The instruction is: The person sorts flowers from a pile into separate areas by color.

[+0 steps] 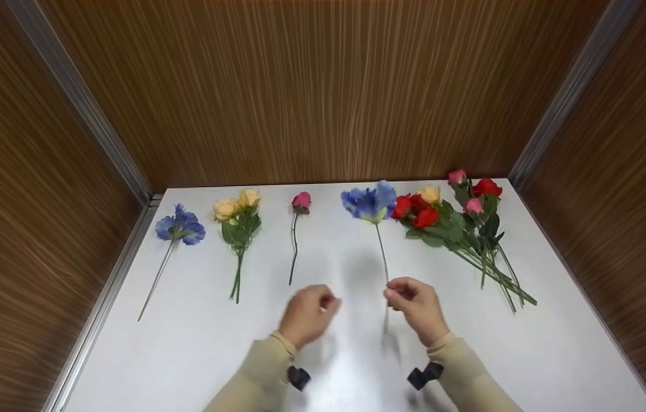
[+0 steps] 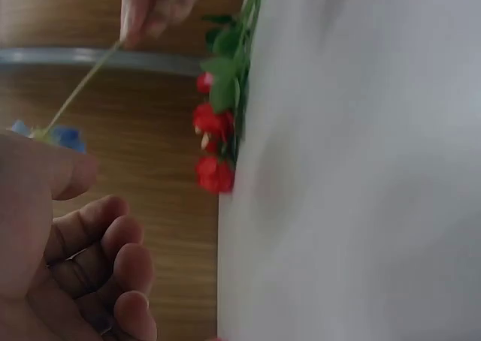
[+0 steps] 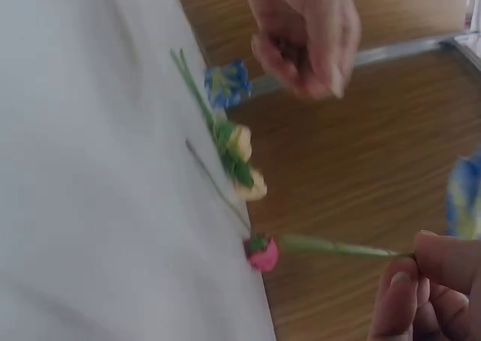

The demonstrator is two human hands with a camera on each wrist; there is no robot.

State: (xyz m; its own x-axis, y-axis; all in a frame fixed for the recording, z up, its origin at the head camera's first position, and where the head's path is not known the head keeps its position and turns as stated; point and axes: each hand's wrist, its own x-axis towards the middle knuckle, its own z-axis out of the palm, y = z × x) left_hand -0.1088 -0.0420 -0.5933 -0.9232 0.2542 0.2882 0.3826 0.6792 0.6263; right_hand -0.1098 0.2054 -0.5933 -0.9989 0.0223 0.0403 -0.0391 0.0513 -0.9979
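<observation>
My right hand (image 1: 419, 309) pinches the thin stem of a blue flower (image 1: 369, 202) between thumb and fingers, its bloom pointing toward the back wall. Below the fingers, the stem's lower end hangs over the table. My left hand (image 1: 306, 315) is to the left of that stem, apart from it, with fingers loosely curled around nothing. In the left wrist view, its fingertips (image 2: 134, 266) show bare. Ahead of the left hand lies a single pink rose (image 1: 301, 201). In the right wrist view, the pinched stem (image 3: 338, 247) runs across from the fingertips.
On the white table (image 1: 185, 355), another blue flower (image 1: 181, 226) lies far left, beside yellow roses (image 1: 237, 206). To the right, red roses (image 1: 425, 217) and pink roses (image 1: 473, 206) lie in a pile with crossed stems. Wood-patterned walls (image 1: 323, 91) enclose the back and sides.
</observation>
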